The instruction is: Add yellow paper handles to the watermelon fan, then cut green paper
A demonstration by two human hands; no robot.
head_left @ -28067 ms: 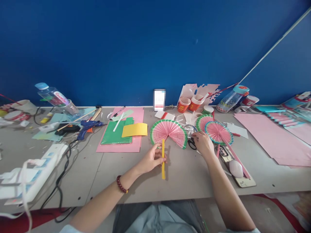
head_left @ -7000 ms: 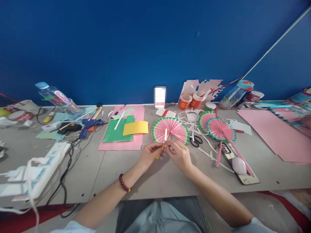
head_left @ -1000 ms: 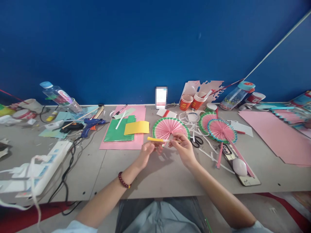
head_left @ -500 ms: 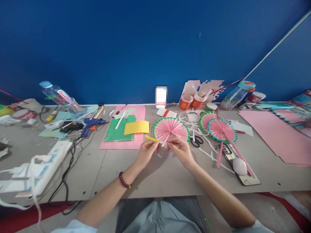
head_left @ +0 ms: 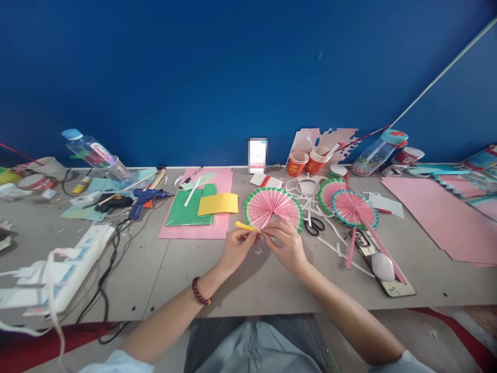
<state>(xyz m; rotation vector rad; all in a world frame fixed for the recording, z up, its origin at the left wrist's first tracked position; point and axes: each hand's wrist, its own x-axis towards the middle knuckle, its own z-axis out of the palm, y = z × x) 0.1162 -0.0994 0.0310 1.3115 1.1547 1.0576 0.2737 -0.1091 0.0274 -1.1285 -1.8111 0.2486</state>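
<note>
The left hand (head_left: 236, 249) is pinching the yellow strip (head_left: 244, 226), which is jutting leftward; the right hand (head_left: 288, 244) is meeting it fingertip-close, grip unclear.

the hands (head_left: 289, 248) hide part of the yellow strip (head_left: 245, 226), and the upright white panel (head_left: 257, 155) is blurred at its edges.

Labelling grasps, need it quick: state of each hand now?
Left hand: closed, pinching a narrow, yellow paper strip.
Right hand: closed, at the strip's covered end; exactly what it grips cannot be told.
</note>
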